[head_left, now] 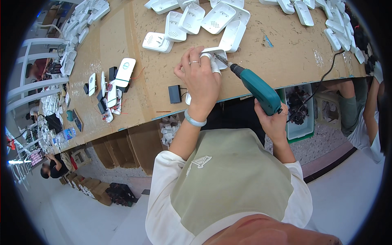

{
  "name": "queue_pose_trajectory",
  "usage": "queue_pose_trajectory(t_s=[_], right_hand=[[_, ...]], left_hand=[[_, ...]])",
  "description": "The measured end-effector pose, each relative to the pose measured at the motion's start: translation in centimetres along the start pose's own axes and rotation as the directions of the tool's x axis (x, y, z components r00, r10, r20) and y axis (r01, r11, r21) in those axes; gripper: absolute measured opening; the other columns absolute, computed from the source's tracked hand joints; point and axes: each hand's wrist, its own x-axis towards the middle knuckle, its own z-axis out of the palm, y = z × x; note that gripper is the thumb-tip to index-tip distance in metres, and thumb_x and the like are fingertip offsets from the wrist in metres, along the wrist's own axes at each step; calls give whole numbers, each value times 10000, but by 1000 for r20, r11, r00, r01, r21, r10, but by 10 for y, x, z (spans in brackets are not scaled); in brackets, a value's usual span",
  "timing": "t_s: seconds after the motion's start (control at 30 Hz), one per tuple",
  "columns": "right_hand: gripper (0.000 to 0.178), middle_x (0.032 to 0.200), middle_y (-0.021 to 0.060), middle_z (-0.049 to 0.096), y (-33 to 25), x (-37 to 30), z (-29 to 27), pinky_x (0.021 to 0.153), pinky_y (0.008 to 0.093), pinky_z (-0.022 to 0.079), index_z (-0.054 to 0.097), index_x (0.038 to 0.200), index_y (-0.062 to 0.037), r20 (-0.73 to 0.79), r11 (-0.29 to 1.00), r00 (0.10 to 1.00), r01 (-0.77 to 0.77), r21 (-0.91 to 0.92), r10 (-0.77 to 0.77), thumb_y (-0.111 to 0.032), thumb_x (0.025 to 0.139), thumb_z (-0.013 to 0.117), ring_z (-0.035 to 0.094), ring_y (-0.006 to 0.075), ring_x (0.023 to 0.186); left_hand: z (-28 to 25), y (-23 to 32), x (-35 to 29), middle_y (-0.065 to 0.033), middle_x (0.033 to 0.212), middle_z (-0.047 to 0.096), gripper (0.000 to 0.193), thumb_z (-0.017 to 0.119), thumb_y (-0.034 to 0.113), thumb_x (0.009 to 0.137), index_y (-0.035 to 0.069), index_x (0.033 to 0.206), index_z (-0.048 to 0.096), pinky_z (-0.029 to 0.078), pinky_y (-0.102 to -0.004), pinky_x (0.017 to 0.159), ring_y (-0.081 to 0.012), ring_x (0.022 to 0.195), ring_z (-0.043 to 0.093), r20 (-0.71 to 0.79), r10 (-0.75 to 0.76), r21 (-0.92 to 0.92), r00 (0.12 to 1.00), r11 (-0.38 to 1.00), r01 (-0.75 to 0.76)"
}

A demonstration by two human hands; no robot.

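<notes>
Left hand (201, 77) curled over the left side of a white case (221, 52), pinching it against the table (155, 73); fingertips partly wrapped in tape. Case sits just beyond and right of that grip. Right hand (272, 124) closed around the rear of a green drill (259, 86); its bit (222, 60) points into the case, well ahead of these fingers.

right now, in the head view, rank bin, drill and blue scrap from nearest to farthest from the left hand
From the left hand:
1. Drill: to its right, tip close by the hand.
2. Blue scrap: on the table, farther right and forward.
3. Bin: right, below table level.
</notes>
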Motion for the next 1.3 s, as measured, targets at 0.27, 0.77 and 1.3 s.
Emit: queue_pose_trajectory(t_s=[0.27,0.77,1.3], right_hand=[[219,786,106,647,-6,2,0,649,260,494,645,1033,14,-18,999,999,30,-16,-30,23,823,706,620,157,650],[90,751,16,692,-5,-26,-10,610,230,471,704,919,4,-217,987,969,-87,135,115,0,839,744,600,61,651],[200,878,19,689,1,-36,-12,686,248,505,700,1033,5,-257,956,934,-192,223,247,-51,858,782,618,89,732]], left_hand=[[0,2,0,-107,1255,597,199,692,-4,674,-21,871,671,294,-504,993,-318,1268,483,-1,3,11,1000,1000,-3],[-1,2,0,-125,1259,593,203,687,6,685,-35,883,666,297,-503,989,-333,1260,481,7,8,6,1000,1000,-8],[-17,-19,-6,-222,1236,562,159,686,11,805,-40,949,644,495,-446,876,-406,1058,586,54,-98,-192,994,976,107]])
